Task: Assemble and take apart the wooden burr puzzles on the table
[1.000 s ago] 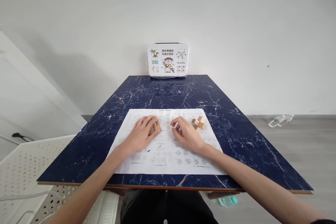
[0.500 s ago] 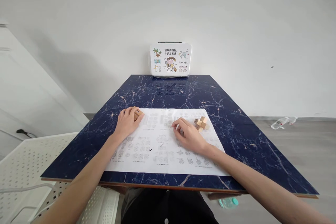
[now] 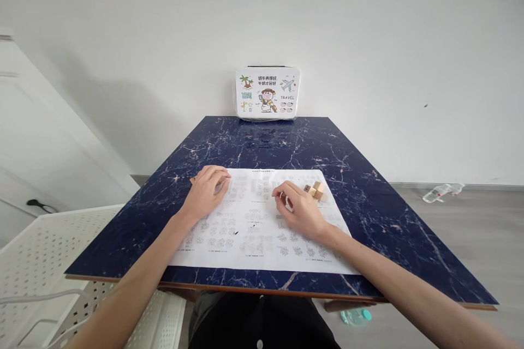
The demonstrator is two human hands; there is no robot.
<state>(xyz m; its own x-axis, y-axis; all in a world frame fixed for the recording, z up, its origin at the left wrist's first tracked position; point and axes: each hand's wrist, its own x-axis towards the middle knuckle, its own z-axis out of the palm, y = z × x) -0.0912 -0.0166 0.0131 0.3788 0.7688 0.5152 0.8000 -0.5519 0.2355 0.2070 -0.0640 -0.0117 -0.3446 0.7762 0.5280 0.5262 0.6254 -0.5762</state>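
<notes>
My left hand [image 3: 206, 190] lies over the upper left part of a printed paper sheet [image 3: 245, 267]. Its fingers arch forward with the thumb apart, and nothing shows between them. Behind its knuckles, to the left, peeks a small part of a brown wooden block [image 3: 193, 180], mostly hidden. My right hand [image 3: 301, 210] rests on the sheet's right half, fingers loosely curled, thumb tip near the index finger, with no object visible in it. Just beyond it lies an interlocking wooden block puzzle [image 3: 316, 191] of light crossed pieces, partly covered by the hand.
The sheet lies on a dark blue marbled table [image 3: 266, 147]. A white case [image 3: 268, 92] with cartoon prints stands at the table's far edge, by the wall. White perforated furniture [image 3: 49, 240] is at the left. Plastic bottles [image 3: 356, 316] lie on the floor.
My left hand has shifted right, off the wooden block that showed between thumb and fingers; the block now shows left of the hand. My right hand has moved slightly right, nearer the puzzle.
</notes>
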